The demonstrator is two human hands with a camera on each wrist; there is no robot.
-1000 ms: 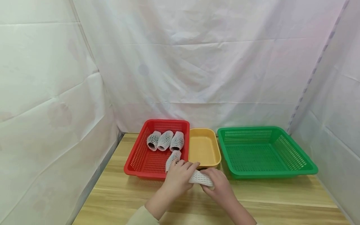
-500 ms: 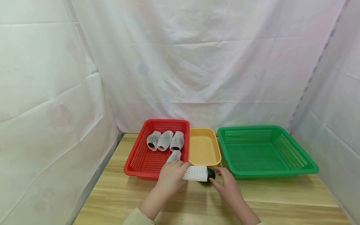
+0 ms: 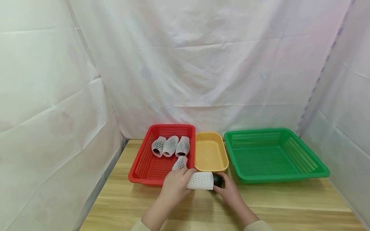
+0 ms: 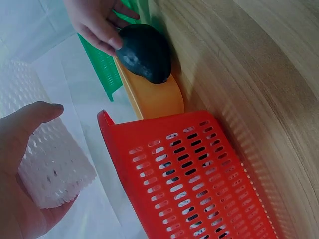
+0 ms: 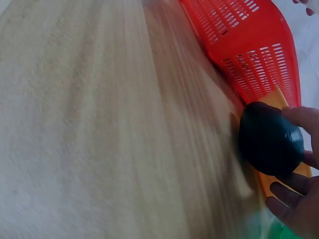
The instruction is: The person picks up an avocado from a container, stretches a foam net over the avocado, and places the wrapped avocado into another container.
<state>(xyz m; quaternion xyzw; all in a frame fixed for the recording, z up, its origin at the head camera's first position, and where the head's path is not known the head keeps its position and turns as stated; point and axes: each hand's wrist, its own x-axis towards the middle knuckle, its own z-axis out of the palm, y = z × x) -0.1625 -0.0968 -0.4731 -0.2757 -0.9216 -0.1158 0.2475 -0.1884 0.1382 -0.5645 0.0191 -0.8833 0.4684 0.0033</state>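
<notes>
My left hand [image 3: 174, 186] grips a white foam net sleeve [image 3: 200, 180], held sideways in front of the baskets. In the left wrist view the thumb lies over the sleeve [image 4: 55, 169] and fingers pass beneath it. My right hand [image 3: 231, 192] holds a smooth, dark green avocado [image 3: 218, 180] between thumb and fingers. From the head the avocado appears at the sleeve's right end; the left wrist view shows a gap between sleeve and avocado [image 4: 144, 52]. Seen from the right wrist, the avocado [image 5: 269, 139] is bare, with fingers along its side.
A red basket [image 3: 136, 166] on the left contains several dark fruits in white net sleeves [image 3: 170, 146]. Beside it stands a yellow tray [image 3: 210, 154], then a green basket [image 3: 274, 178] on the right. All stand on a wooden table [image 3: 115, 205] before white cloth walls.
Both hands were at the sleeve a second ago. The right hand has since left the sleeve, and its fingers have closed around the avocado. The left hand has kept its hold.
</notes>
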